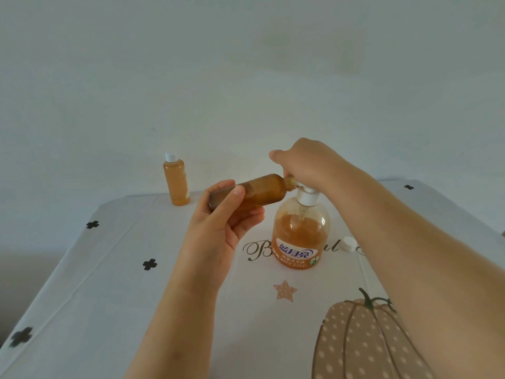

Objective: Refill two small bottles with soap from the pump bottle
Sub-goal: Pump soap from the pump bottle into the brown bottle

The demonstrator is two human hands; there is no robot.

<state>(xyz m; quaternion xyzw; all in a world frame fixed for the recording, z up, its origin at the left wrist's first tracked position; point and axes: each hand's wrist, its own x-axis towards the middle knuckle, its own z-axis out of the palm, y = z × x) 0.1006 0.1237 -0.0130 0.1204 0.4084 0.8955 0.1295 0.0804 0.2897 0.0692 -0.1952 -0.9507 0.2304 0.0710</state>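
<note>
A pump bottle (300, 236) of orange soap stands mid-table, about half full. My right hand (303, 165) rests on top of its white pump head, fingers curled over it. My left hand (226, 222) holds a small open bottle (262, 191) nearly on its side, its mouth pressed against the pump's spout; orange soap fills most of it. A second small bottle (177, 181), full of orange soap and closed with a white cap, stands upright at the table's far left edge.
A loose white cap (348, 244) lies on the table right of the pump bottle. The table (109, 269) wears a white cloth printed with clovers, a star and a pumpkin. A pale wall rises behind the far edge.
</note>
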